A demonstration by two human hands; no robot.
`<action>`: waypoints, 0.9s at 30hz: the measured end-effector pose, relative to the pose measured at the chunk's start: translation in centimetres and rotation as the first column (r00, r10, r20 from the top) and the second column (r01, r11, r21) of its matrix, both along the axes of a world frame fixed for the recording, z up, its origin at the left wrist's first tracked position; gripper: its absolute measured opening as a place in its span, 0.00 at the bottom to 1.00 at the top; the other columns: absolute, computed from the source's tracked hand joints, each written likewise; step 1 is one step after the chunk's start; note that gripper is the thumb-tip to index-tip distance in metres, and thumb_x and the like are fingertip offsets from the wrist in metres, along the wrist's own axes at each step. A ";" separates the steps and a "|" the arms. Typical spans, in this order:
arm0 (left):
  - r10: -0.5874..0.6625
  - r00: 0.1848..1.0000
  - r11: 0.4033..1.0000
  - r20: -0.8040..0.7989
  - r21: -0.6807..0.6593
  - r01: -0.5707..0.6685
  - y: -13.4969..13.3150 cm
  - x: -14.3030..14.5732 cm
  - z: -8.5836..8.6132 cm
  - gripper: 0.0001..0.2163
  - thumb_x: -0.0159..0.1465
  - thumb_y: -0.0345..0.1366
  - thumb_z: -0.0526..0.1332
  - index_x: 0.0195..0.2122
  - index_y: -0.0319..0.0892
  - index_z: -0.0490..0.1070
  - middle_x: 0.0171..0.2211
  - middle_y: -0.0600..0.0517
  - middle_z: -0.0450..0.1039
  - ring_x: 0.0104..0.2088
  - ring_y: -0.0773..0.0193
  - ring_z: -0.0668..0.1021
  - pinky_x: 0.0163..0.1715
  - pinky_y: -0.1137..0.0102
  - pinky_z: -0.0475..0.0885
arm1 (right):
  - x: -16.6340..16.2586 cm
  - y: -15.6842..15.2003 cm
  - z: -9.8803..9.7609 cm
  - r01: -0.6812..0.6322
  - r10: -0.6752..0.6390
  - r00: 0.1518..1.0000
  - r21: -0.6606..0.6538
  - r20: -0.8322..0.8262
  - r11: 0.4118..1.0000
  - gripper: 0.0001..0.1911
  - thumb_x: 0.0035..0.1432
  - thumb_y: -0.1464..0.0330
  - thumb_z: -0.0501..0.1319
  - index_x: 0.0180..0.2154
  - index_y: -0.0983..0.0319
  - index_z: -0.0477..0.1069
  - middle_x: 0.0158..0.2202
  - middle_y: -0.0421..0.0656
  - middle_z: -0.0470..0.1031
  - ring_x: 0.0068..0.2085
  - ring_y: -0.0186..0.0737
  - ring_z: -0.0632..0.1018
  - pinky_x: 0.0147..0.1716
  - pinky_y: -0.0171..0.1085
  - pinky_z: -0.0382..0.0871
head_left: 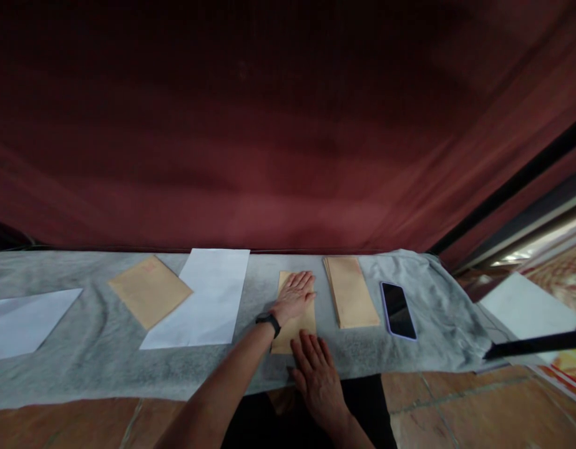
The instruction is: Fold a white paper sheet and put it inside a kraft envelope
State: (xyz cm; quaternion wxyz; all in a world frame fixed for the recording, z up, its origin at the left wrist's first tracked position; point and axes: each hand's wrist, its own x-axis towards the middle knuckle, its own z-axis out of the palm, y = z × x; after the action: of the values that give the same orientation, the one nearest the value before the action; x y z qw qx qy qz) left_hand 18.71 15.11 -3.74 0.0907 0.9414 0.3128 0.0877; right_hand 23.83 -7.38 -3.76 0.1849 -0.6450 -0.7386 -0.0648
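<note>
A narrow brown paper envelope (288,337) lies lengthwise on the grey cloth in front of me. My left hand (294,296), with a dark band at the wrist, rests flat across its upper part, fingers stretched out and pointing right. Lower down, my right hand (316,374) is open with its fingers extended; the fingertips reach the envelope's near right corner. Neither hand grips anything. Just right of the envelope is a stack of similar brown envelopes (356,296). The palms cover part of the single envelope.
A phone (399,310) in a pale purple case lies right of the stack. To the left are a white sheet (217,299), a brown envelope (150,290) overlapping it, and another white sheet (28,324). A red fabric wall (269,187) rises behind the cloth-covered surface (105,368).
</note>
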 end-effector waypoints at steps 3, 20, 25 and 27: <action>0.010 1.000 1.000 0.003 -0.015 -0.010 0.5 0.2 0.1 0.26 0.73 0.45 0.46 0.70 0.45 0.54 0.71 0.49 0.54 0.71 0.58 0.55 0.70 0.55 0.43 | -0.2 0.0 0.0 0.024 -0.025 1.000 -0.019 -0.012 1.000 0.29 0.71 0.59 0.54 0.69 0.56 0.54 0.68 0.46 0.60 0.67 0.49 0.65 0.64 0.51 0.61; -0.230 0.971 0.955 -0.064 -0.208 0.213 -5.5 -6.5 2.0 0.24 0.75 0.47 0.42 0.71 0.51 0.50 0.72 0.55 0.47 0.72 0.62 0.48 0.70 0.57 0.43 | -0.7 0.0 -0.8 0.060 -0.057 0.995 0.031 -0.083 0.998 0.26 0.71 0.62 0.53 0.66 0.63 0.59 0.64 0.52 0.68 0.66 0.52 0.66 0.66 0.55 0.55; -0.209 0.977 0.961 -0.037 -0.192 0.198 -8.2 -8.2 2.1 0.24 0.76 0.47 0.42 0.71 0.48 0.52 0.71 0.51 0.52 0.72 0.63 0.52 0.70 0.59 0.46 | -0.8 -0.2 -1.5 0.058 -0.052 0.996 0.071 -0.076 0.996 0.26 0.71 0.64 0.53 0.66 0.67 0.59 0.63 0.55 0.68 0.66 0.52 0.65 0.67 0.56 0.54; -0.200 0.980 0.969 -0.016 -0.151 0.195 -9.7 -9.2 2.0 0.26 0.75 0.47 0.43 0.71 0.46 0.49 0.71 0.49 0.51 0.71 0.62 0.53 0.69 0.60 0.48 | -0.7 -0.2 -1.8 0.051 -0.046 0.997 0.080 -0.058 0.996 0.27 0.70 0.65 0.53 0.67 0.67 0.58 0.65 0.54 0.66 0.67 0.52 0.64 0.67 0.56 0.54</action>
State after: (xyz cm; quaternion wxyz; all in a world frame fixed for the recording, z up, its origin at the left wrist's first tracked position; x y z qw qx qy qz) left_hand 9.50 5.37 -1.78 0.1641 0.9597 0.2246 0.0401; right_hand 23.09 -7.60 -5.56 0.2298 -0.6564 -0.7140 -0.0812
